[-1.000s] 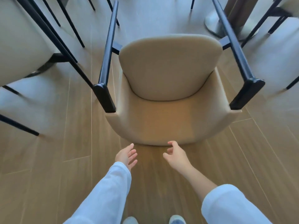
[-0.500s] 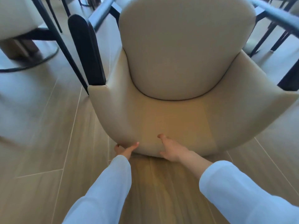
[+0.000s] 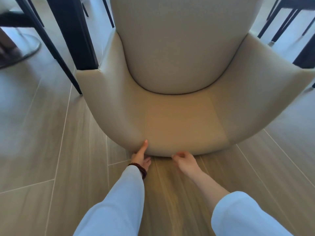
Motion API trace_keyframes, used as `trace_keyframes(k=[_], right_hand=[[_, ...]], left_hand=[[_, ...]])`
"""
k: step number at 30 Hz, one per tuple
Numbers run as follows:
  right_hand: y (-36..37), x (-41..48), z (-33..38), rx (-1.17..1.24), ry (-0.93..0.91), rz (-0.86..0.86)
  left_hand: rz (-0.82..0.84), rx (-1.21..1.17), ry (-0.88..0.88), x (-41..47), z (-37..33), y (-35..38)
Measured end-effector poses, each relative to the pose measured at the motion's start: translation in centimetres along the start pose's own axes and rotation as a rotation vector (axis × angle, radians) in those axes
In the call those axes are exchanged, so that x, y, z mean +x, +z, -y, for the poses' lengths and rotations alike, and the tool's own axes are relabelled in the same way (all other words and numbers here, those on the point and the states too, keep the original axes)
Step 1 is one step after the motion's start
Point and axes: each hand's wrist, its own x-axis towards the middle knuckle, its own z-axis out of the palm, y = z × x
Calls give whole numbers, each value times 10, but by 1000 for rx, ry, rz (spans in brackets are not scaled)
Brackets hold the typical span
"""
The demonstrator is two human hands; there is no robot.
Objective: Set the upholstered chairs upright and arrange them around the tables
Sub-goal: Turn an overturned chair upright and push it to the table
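Observation:
A beige upholstered chair (image 3: 179,120) lies tipped on its back on the wood floor, with its seat facing me and its black legs (image 3: 73,31) pointing up and away. My left hand (image 3: 140,157) holds the low rim of the backrest, thumb pressed on the upholstery and fingers tucked beneath. My right hand (image 3: 185,161), blurred, curls its fingers under the same rim a little to the right.
A thin black leg of a neighbouring chair (image 3: 56,53) slants down close to the left armrest. A round table base (image 3: 20,53) sits at the far left. More black chair legs (image 3: 281,19) stand at the upper right.
I have come in much closer to the chair. Both hands went from hanging free in front of it to taking hold of the backrest rim at the floor.

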Motion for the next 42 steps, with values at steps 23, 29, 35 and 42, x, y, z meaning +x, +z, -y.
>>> trace_keyframes(k=[23,29,35,42], right_hand=[[-29,53,-47,873,360,-108],[-35,59,-51,1087,381,-122],[-41,50,-33,1213,338,-133],[-54,11,14,1150,277,-125]], left_hand=[[-255,-201,-24,6,51,51],[-235,-184,-65,-6,53,51],[-210,-119,-50,-27,36,62],[-113,28,-26,-75,4,86]])
